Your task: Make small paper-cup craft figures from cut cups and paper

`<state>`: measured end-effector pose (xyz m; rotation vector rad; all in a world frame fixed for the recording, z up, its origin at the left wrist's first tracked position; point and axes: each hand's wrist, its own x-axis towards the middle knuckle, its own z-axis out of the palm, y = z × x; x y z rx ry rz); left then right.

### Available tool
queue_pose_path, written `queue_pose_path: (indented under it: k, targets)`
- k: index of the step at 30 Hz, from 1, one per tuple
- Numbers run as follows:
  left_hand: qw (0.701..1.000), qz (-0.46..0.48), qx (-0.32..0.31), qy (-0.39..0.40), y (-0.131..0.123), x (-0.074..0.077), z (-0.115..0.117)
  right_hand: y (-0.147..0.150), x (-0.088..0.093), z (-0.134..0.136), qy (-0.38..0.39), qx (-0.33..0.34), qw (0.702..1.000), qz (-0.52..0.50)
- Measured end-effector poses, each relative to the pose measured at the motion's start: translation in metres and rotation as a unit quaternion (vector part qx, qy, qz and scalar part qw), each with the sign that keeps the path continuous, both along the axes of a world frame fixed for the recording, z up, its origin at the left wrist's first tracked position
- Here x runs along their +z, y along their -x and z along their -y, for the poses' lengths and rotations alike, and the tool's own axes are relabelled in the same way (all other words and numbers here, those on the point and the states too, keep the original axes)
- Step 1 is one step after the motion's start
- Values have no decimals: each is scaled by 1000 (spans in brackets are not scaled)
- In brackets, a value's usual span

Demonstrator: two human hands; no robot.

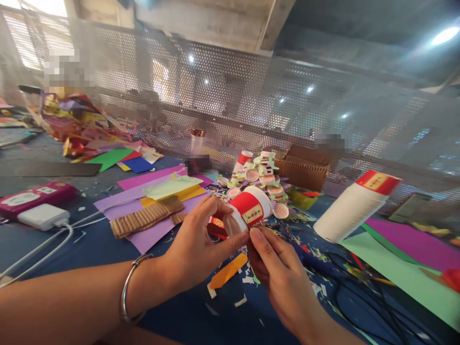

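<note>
A white paper cup (253,209) with a red band and a yellow label lies tilted on its side between my hands. My left hand (194,239), a silver bangle on its wrist, grips the end of the cup between thumb and fingers. Against the cup's near side, my right hand (275,254) has its thumb and fingertips pinched together; whatever they hold is hidden. Just behind stands a heap of small decorated cups (268,178) with green and purple paper bits. An orange paper strip (228,271) lies on the blue table below my hands.
To the right leans a tall stack of paper cups (354,208), near coloured sheets (406,278) and black cables (355,299). Corrugated cardboard (147,217) lies on purple paper at left, beside a white charger (43,216). A cardboard box (304,167) stands before the perforated screen (230,96).
</note>
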<state>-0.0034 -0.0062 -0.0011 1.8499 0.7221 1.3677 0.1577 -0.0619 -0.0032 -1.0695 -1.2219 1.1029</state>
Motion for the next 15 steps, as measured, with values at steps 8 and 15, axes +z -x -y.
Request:
queue_pose_path:
  k: [8,15]
  targets:
    - [999,-17,20,-38,1,-3,-1,-3,3,-1,-18,3,998,53]
    - [999,-12,26,-15,0,-4,-3,-3,3,-4,-16,2,998,54]
